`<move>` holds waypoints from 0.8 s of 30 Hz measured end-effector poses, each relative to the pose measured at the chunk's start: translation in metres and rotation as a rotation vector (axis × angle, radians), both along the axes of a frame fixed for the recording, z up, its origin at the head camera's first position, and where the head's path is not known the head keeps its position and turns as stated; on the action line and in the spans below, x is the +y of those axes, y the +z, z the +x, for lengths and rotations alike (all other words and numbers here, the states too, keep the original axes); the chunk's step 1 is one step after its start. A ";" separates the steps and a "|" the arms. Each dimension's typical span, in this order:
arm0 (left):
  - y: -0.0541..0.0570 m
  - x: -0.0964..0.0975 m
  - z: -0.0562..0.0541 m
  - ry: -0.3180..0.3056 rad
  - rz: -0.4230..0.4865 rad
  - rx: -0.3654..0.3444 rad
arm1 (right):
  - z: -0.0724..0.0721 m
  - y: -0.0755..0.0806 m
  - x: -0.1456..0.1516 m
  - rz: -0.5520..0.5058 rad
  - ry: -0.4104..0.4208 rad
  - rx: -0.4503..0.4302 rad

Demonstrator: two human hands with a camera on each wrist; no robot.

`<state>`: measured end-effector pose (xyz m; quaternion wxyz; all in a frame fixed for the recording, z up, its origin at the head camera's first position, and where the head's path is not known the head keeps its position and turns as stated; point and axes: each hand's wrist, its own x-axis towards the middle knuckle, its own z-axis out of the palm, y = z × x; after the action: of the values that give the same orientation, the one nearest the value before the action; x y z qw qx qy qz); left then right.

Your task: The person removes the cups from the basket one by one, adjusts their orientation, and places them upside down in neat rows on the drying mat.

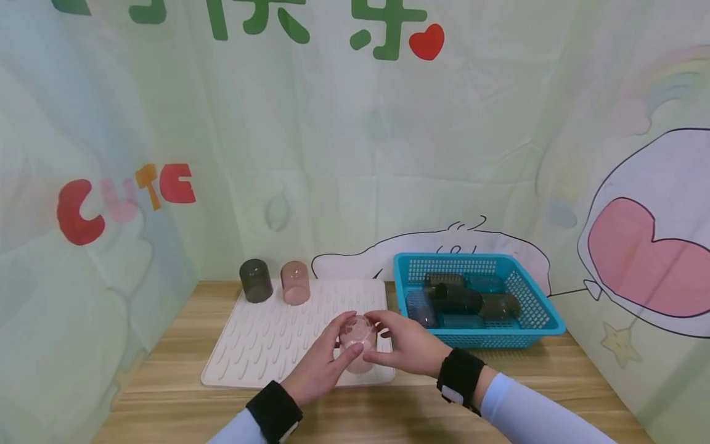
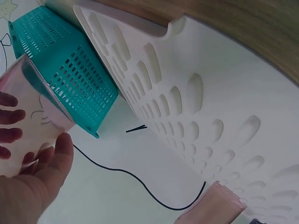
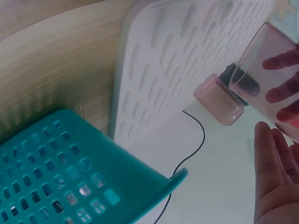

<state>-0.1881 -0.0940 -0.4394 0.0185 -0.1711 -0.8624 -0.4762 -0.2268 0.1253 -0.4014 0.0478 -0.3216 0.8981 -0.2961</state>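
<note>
In the head view, the left hand (image 1: 322,365) and right hand (image 1: 415,346) grasp a clear pink tumbler (image 1: 357,336) above the near right corner of the white drying mat (image 1: 266,348); a smoky-black tumbler (image 1: 256,282) and second pink tumbler (image 1: 296,285) stand at its far left, a blue basket (image 1: 482,333) to its right. The left wrist view shows the left hand curled round the clear pink tumbler; the right wrist view, its open end facing the mat.

See-through pink cup (image 1: 359,336), plain straight wall, mouth down, held between left hand (image 1: 320,365) and right hand (image 1: 413,346) over white mat's (image 1: 261,345) near-right corner.
</note>
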 end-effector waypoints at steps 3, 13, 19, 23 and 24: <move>-0.001 0.001 -0.002 0.016 -0.007 0.009 | 0.001 0.001 0.006 0.023 -0.024 0.046; -0.003 -0.003 -0.013 0.072 0.004 0.063 | -0.001 -0.010 0.028 0.138 -0.124 0.246; -0.001 -0.007 -0.024 0.122 -0.017 0.080 | -0.001 -0.016 0.034 0.158 -0.173 0.238; 0.001 -0.010 -0.030 0.151 -0.014 0.090 | -0.001 -0.020 0.035 0.165 -0.180 0.213; 0.001 -0.011 -0.032 0.158 -0.013 0.094 | -0.001 -0.021 0.035 0.170 -0.179 0.215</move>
<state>-0.2198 -0.1051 -0.4385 0.0955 -0.1247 -0.8745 -0.4590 -0.2281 0.1602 -0.4222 -0.0484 -0.2652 0.9448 -0.1860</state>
